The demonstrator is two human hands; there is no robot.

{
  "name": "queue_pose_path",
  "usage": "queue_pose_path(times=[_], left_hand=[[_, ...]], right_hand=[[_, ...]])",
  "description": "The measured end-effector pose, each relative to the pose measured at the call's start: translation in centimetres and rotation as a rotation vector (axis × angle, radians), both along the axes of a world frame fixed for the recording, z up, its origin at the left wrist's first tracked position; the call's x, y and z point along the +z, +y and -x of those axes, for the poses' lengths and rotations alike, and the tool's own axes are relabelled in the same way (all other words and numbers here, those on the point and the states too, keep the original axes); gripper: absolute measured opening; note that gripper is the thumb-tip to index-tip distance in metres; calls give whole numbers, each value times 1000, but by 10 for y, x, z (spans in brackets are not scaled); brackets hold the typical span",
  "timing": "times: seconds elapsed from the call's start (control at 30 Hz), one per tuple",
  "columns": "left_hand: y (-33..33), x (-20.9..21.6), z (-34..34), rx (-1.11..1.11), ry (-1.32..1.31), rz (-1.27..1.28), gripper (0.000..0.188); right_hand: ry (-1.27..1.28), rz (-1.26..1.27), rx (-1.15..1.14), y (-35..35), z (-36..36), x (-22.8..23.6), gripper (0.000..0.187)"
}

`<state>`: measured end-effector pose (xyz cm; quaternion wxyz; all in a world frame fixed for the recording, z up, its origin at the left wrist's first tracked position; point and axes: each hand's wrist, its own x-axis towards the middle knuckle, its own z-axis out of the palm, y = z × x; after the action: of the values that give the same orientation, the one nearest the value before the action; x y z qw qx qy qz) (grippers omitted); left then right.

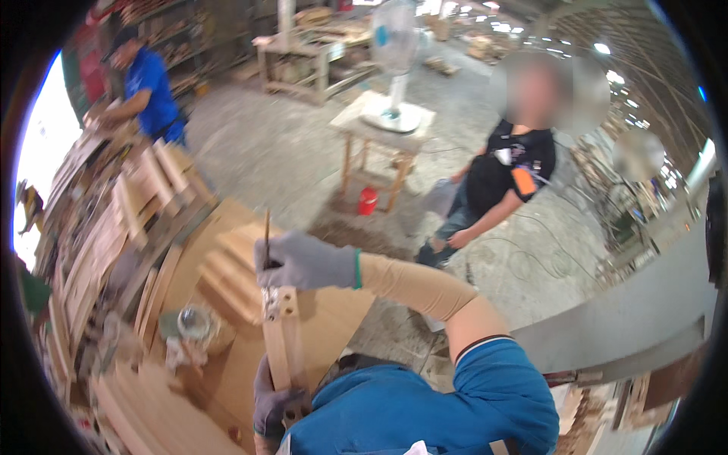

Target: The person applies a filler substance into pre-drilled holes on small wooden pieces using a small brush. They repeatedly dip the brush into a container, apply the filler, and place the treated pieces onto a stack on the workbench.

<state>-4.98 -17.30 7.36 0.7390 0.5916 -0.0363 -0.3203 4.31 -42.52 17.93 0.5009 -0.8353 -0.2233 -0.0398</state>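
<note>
In my right hand [307,262], gloved in grey with a green cuff, is a thin dark upright stick [267,227], perhaps a brush; its fingers are closed round it. Just below that hand is the far end of a wooden piece [284,345], pale and long, with several round dark holes and wet-looking white patches at that end. My left hand [274,402], also in a grey glove, is closed round the near end of this piece, close to my body. Whether the stick's lower tip touches the wood is hidden behind the fingers.
Beneath is a brown board tabletop [334,318] with wooden strips [231,273] and a clear-topped container [195,324]. Stacked wood [121,220] lines the left. Beyond are a fan [394,68] on a small table, a red bucket [367,201], a standing person [512,167] and a co-worker in blue [155,91].
</note>
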Motion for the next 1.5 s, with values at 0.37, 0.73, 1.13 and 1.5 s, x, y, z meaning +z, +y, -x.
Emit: queue_pose_path(times=[0.37,0.73,1.13,1.5], left_hand=[[-22,15,-8,-208,85,-41,70],[-14,19,3,-115,46,30,65],[9,11,13,25,189,75,72],[25,-30,5,103,77,89,70]], right_hand=[[-17,-18,-137,-54,46,2,13],[99,-75,42,-23,15,-8,13],[-2,-64,129,-1,-6,-11,12],[-78,-619,-202,-108,5,51,22]])
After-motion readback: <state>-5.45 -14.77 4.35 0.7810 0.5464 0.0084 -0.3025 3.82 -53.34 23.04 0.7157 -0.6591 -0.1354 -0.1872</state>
